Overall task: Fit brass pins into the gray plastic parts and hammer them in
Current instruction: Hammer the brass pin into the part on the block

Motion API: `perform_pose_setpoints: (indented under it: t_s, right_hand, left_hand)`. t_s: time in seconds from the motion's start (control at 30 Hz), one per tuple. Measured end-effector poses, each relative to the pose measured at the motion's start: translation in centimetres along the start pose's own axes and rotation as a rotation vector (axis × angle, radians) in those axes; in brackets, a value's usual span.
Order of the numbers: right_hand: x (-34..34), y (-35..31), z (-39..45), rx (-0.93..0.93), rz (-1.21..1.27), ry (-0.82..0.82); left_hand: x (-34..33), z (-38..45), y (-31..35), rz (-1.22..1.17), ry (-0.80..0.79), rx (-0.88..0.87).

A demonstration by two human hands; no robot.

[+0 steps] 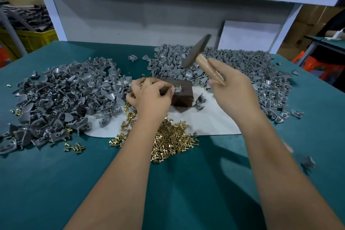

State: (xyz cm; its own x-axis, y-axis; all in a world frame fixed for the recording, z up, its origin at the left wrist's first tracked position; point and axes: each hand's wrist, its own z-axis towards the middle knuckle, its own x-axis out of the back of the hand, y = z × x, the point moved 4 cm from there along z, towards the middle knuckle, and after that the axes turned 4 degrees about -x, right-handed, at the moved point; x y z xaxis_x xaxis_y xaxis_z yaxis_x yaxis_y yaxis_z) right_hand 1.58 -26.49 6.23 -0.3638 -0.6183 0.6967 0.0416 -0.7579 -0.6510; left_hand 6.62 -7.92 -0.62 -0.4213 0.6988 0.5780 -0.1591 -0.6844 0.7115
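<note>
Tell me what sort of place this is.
Probably a small factory assembly bench: heaps of identical gray plastic parts, a pile of loose brass pins, and a hammer raised over a dark block.

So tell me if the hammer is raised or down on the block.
Raised: the hammer hangs tilted above the block, its head clear of it.

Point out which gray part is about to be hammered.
The gray part on the dark block, steadied by the left hand; the rest lie in piles.
</note>
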Motion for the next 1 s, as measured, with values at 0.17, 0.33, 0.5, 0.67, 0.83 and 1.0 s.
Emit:
perform_pose_setpoints:
  t_s: [0.17, 0.33, 0.5, 0.67, 0.83, 1.0]
  right_hand:
    - [1.0, -2.0, -0.5, 0.095, -0.103, 0.019]
    - [0.0, -1.8, -1.1, 0.165, -0.393, -0.070]
    - [0.8, -2.4, -0.7, 0.180, -0.308, 0.061]
    - [0.1, -3.0, -0.9, 0.267, -0.504, 0.034]
    - [-0.4, -3.1, -1.1, 0.317, -0.515, 0.044]
    - [-0.1, -3.1, -0.6, 0.305, -0.546, 0.104]
  left_hand:
    - [0.0, -0.3, 0.3, -0.022, 0.058, 0.008]
    - [0.0, -0.3, 0.1, 0.051, 0.041, 0.023]
    - [-0.2, -0.4, 0.0, 0.009, 0.045, 0.027]
    - [-0.2, -0.3, -0.1, 0.024, 0.036, 0.027]
    - [-0.2, -0.3, -0.1, 0.030, 0.038, 0.037]
    - [-0.2, -0.2, -0.2, 0.006, 0.020, 0.051]
